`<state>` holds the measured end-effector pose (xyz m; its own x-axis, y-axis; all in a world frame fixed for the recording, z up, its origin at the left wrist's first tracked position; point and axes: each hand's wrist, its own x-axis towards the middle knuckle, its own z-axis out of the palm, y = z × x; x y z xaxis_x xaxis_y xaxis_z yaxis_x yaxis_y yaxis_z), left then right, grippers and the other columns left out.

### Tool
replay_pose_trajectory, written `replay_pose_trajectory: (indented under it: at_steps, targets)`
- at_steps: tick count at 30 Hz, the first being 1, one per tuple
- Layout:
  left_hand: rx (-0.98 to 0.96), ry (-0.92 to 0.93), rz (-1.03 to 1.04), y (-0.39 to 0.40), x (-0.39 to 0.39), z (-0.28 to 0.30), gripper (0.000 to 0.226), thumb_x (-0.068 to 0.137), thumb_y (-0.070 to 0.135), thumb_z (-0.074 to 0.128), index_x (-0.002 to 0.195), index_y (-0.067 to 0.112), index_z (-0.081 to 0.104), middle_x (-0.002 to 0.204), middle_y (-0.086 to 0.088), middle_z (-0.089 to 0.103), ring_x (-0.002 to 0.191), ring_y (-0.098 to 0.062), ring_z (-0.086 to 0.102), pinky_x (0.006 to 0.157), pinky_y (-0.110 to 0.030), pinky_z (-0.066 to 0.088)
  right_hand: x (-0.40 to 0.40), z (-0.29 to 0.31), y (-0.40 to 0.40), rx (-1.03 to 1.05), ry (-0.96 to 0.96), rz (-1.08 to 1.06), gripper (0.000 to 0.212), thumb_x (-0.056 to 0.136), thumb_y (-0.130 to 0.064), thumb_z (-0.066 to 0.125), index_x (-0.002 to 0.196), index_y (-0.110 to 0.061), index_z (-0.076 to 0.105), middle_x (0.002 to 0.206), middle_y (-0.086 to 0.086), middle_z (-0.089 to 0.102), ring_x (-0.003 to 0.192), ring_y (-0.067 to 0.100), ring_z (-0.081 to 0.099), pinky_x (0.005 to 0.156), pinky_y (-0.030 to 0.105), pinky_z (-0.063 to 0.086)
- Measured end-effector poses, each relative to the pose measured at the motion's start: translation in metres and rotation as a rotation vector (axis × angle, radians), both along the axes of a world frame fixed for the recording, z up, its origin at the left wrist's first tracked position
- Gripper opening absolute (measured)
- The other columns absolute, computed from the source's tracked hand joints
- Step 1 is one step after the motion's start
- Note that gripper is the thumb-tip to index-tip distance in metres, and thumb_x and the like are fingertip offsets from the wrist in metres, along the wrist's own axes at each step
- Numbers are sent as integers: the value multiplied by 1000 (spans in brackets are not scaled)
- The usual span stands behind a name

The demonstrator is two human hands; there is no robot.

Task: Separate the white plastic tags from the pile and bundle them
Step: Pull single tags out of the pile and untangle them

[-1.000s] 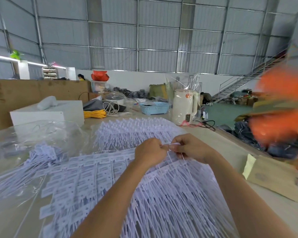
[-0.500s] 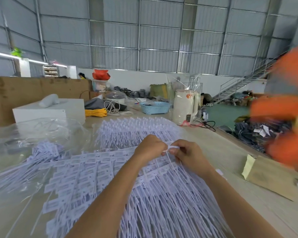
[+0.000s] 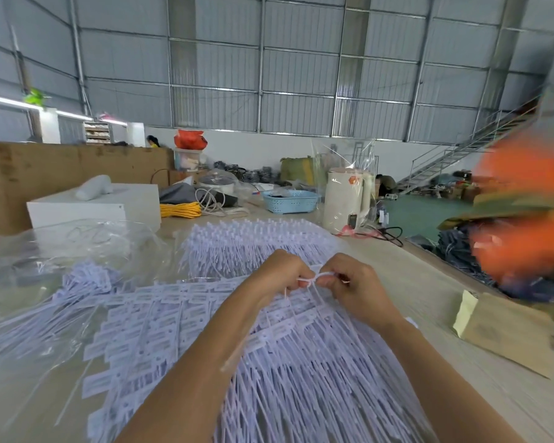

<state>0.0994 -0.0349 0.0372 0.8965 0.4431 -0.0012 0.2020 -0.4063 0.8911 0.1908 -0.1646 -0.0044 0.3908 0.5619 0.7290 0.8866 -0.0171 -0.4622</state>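
A wide pile of white plastic tags (image 3: pixel 179 340) fans across the lower centre of the frame on the pale table (image 3: pixel 435 302). Just above centre, the left hand (image 3: pixel 279 276) and right hand (image 3: pixel 355 289) meet over the pile, fingers curled, both pinching 1 thin white tag strip (image 3: pixel 314 278) between them. More tags (image 3: pixel 253 244) lie beyond the hands under clear plastic. Further up sit a blue basket (image 3: pixel 290 201) and a cream kettle (image 3: pixel 344 199), with a white box (image 3: pixel 93 207) at left

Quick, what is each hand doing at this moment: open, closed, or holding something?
Left hand: closed, pinching a thin white tag strand.
Right hand: closed, pinching the same strand from the other side.
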Motion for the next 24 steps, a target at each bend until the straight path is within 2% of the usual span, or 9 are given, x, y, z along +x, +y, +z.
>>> replay_pose_trajectory:
  at_steps: [3,4,7,9,12,14,17,20,24]
  targets:
    - [26,6,14,-1,1,0,35,79,6,62,46,8,49,50,-7,46,39,-13,35,42,-17,24,-1,0,2,-12,105,8,24,80,7,67,71,-15,61,64,-13,50,58,-2,49,56,9,34]
    - [33,9,8,-2,0,1,34,78,5,61,47,8,48,53,-9,45,42,-15,34,44,-20,24,-2,-1,3,-18,106,3,23,80,8,66,71,-12,62,63,-12,51,57,-1,49,56,9,33]
    - [50,16,-76,0,-5,8,42,79,1,58,40,12,45,39,1,39,34,-11,29,42,-19,23,5,-2,-1,-16,120,-154,14,83,5,64,69,3,61,60,1,50,54,5,42,53,13,30]
    - [53,-19,-113,3,-10,16,47,80,5,60,36,15,47,38,3,41,31,-9,31,44,-20,26,14,4,-14,46,279,-224,19,88,-2,61,69,2,59,58,5,49,53,13,41,51,19,32]
    - [164,-75,-93,6,-13,18,34,88,20,62,55,12,59,47,5,55,40,-4,46,46,-16,36,10,22,-25,273,699,30,24,91,-3,55,67,-2,51,50,5,43,42,11,36,40,18,29]
    - [267,-19,-139,2,-13,12,25,93,22,54,72,12,63,68,1,62,58,-7,53,55,-19,39,-3,30,-18,239,857,199,23,91,-3,53,68,-4,53,48,4,45,37,9,37,35,16,26]
    - [412,105,-203,-1,-12,8,17,95,19,49,102,10,62,98,-8,59,80,-17,50,62,-25,36,-18,23,-3,-6,768,200,18,91,-8,57,73,-5,59,60,5,53,49,11,46,47,22,34]
    - [515,147,-226,-1,-15,11,24,95,18,48,116,14,58,110,-6,56,89,-18,48,58,-21,33,-20,13,3,-8,647,120,15,89,-10,62,77,-2,63,76,12,57,67,19,50,65,30,41]
    - [562,95,-155,-1,-14,8,22,92,15,49,109,9,61,111,-11,61,96,-25,57,69,-28,41,-25,7,13,20,702,231,16,93,-10,56,78,-7,59,61,9,61,53,18,59,50,23,46]
